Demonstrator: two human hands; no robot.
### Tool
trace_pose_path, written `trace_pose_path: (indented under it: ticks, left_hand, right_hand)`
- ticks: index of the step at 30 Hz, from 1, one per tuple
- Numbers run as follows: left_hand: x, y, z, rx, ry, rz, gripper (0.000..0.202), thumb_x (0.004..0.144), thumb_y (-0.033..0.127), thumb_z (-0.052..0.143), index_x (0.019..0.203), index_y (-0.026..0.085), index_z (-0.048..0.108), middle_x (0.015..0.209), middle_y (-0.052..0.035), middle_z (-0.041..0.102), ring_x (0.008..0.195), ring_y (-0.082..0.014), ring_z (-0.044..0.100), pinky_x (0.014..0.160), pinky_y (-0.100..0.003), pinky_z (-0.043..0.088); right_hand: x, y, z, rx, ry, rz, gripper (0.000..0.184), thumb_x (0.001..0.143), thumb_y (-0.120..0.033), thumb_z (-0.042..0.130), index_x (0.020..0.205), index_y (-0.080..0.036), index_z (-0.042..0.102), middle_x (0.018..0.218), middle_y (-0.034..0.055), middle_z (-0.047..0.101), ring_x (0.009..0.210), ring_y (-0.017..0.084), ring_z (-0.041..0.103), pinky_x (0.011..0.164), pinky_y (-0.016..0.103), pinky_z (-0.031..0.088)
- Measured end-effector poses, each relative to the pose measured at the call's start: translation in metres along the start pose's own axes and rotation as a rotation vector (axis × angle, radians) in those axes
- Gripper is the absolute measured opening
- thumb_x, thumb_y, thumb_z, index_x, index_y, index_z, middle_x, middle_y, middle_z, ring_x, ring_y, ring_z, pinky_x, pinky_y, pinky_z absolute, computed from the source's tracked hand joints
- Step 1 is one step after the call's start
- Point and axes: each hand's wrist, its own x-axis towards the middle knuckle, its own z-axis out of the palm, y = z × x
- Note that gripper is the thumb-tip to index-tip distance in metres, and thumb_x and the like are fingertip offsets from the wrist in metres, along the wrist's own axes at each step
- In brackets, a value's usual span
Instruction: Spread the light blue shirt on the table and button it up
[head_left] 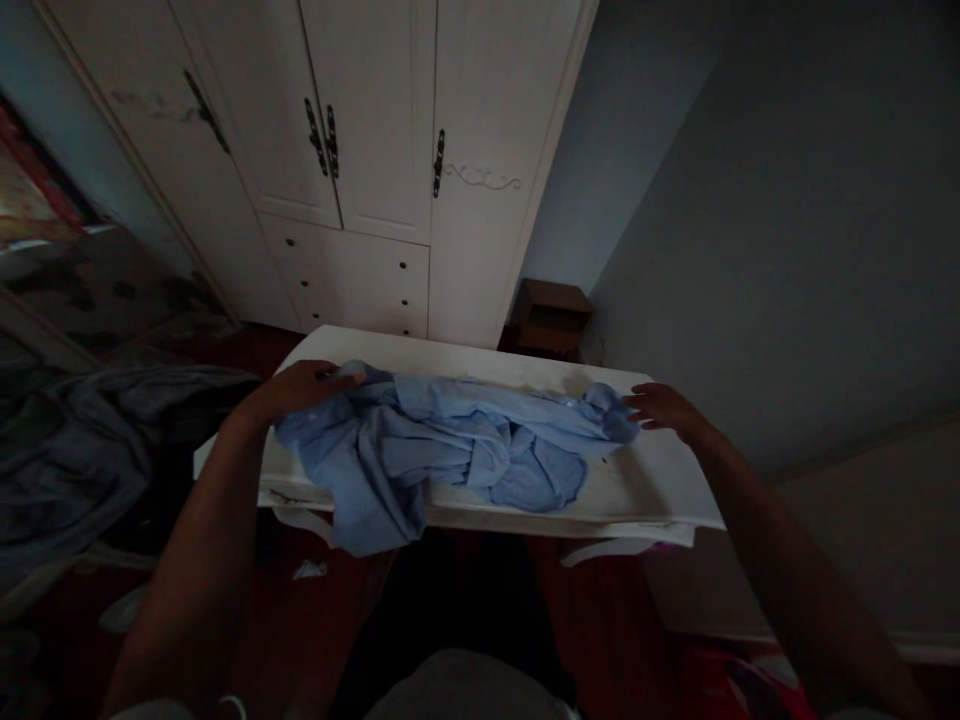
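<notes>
Has left hand (315, 385) on the left end of a crumpled light-blue cloth garment (442, 430), draped along a white counter (664, 470) and over its near edge; has right hand (661, 405), with fingers spread, at the right end. Cannot tell either grip.

White wardrobe (487, 90) is standing upright, doors appearing closed, dark handles (439, 163) showing. Brown open-fronted cabinet (553, 295) is sitting beside the wardrobe's lower right. Rumpled dark clothing (97, 450) is lying in front of the wardrobe, leftward.
</notes>
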Motion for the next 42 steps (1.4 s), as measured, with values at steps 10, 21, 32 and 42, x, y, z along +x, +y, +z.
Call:
trace_pose_path:
  ticks: [10, 21, 32, 42]
  left_hand:
    - [-0.031, 0.03, 0.018, -0.093, -0.103, 0.533, 0.031, 0.084, 0.047, 0.061, 0.086, 0.018, 0.073, 0.089, -0.005, 0.069, 0.082, -0.0175, 0.063, 0.075, -0.026, 0.047]
    - [-0.092, 0.025, 0.005, -0.662, -0.073, 0.624, 0.014, 0.09, 0.028, 0.061, 0.093, 0.016, 0.068, 0.097, -0.0088, 0.068, 0.086, -0.0171, 0.066, 0.073, -0.025, 0.052]
    - [-0.114, -0.006, 0.004, -0.249, 0.36, 0.384, 0.015, 0.089, 0.034, 0.063, 0.094, 0.02, 0.067, 0.089, -0.0019, 0.067, 0.08, -0.0147, 0.062, 0.072, -0.026, 0.049]
    - [-0.122, -0.002, 0.082, -0.231, 0.265, 0.532, 0.009, 0.086, 0.027, 0.061, 0.089, 0.023, 0.068, 0.088, -0.0029, 0.068, 0.084, -0.0172, 0.065, 0.077, -0.03, 0.052]
  right_hand:
    - [0.002, -0.034, 0.141, -0.335, -0.447, -0.754, 0.035, 0.085, -0.03, 0.062, 0.117, -0.016, 0.065, 0.121, 0.0122, 0.065, 0.107, 0.025, 0.065, 0.093, 0.041, 0.053]
    - [0.009, -0.096, 0.287, -0.652, -0.67, -1.066, 0.071, 0.075, -0.023, 0.069, 0.143, -0.019, 0.049, 0.149, 0.0136, 0.043, 0.14, 0.033, 0.038, 0.117, 0.059, 0.016]
    - [0.0, -0.054, 0.182, -0.221, 0.001, -1.287, 0.024, 0.087, -0.036, 0.06, 0.097, -0.02, 0.074, 0.083, 0.0065, 0.063, 0.078, 0.02, 0.059, 0.073, 0.034, 0.048]
    - [-0.063, 0.008, 0.092, -0.502, 0.188, -1.208, 0.021, 0.09, -0.035, 0.056, 0.099, -0.028, 0.074, 0.096, 0.0083, 0.063, 0.094, 0.025, 0.059, 0.087, 0.045, 0.046]
